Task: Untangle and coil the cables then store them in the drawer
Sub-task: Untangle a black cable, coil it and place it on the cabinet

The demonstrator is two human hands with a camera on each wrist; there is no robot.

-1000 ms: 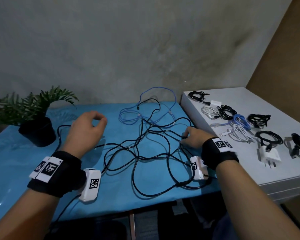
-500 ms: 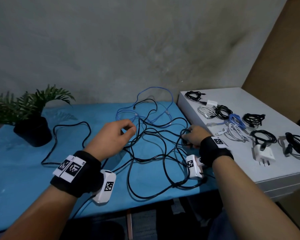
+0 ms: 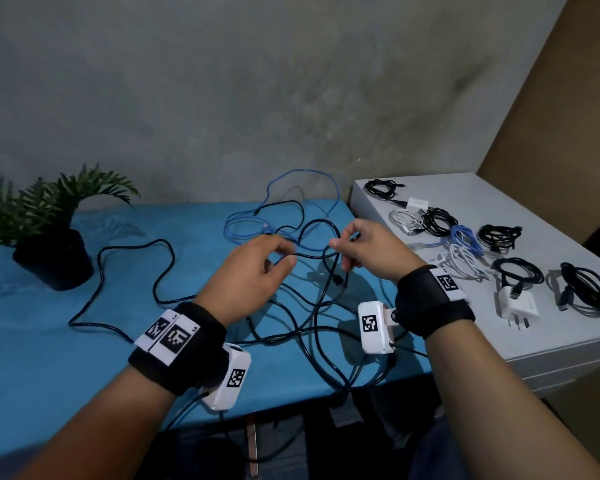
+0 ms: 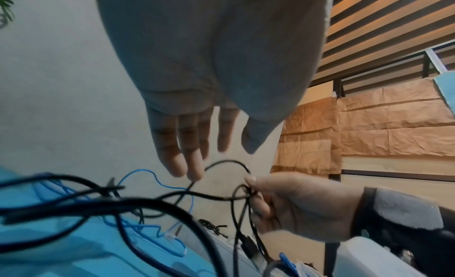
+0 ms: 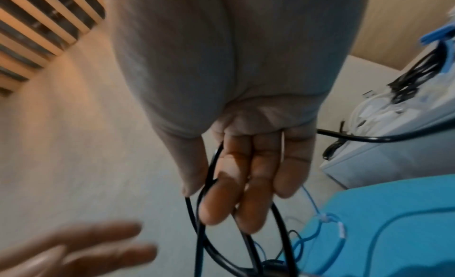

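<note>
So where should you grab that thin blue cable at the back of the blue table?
Probably the thin blue cable is best pinched at its tall loop, which arches up clear against the grey wall, coming down from above. Lower down it crosses under the tangled black cable, so a grip there would likely catch both. The right hand already holds a black loop.

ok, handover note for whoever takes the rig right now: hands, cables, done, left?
Right hand: pinches a loop of the black cable, lifted above the blue table.
Left hand: fingers loosely curled at the same cable; whether it grips is unclear.
Black cable is tangled across the table; the blue cable lies loose at the far edge.
Done: several coiled cables and a white charger sit on the white cabinet.
Left: untangle and coil the black and blue cables, then store everything. No drawer is visible.
</note>
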